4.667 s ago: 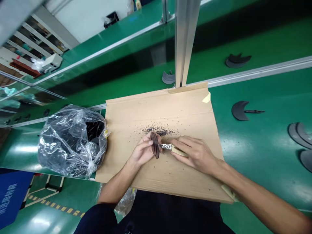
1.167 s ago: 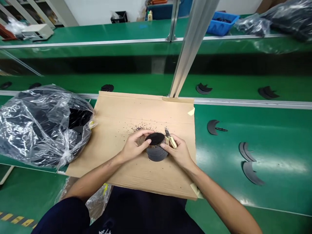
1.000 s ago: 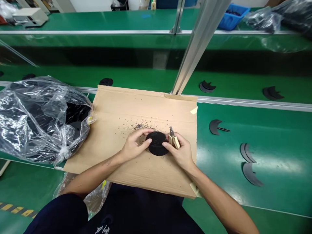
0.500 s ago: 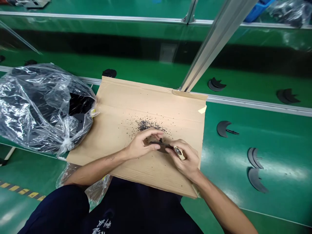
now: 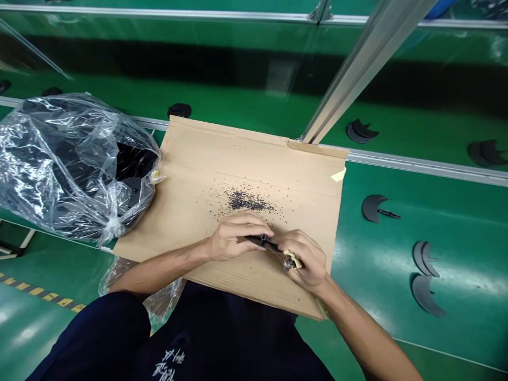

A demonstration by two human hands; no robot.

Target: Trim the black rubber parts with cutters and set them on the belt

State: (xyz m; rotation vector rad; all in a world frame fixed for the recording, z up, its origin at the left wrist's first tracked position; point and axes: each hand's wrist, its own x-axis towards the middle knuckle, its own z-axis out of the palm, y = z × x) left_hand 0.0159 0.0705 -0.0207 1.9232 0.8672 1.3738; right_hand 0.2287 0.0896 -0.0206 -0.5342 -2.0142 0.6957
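Observation:
My left hand (image 5: 232, 235) grips one end of a dark, curved plastic part (image 5: 265, 243), with a small peg standing up from it. My right hand (image 5: 304, 257) is closed around a small tool wrapped in beige tape (image 5: 291, 260); its fingertips also meet the right end of the part. The tool's working end is hidden in the fingers. Just beyond the hands, a scatter of small black bits (image 5: 248, 201) lies on the cardboard sheet (image 5: 206, 153).
On the left a clear plastic bag (image 5: 59, 169) bulges with black parts. Several dark crescent-shaped parts (image 5: 426, 293) lie on the green table (image 5: 377, 275) to the right. A metal post (image 5: 337, 100) rises behind the cardboard's back edge.
My left fingers have come down and closed onto the part, which now tilts lower to the right. My right hand has rolled slightly, turning the taped tool. The whole view has shifted a little.

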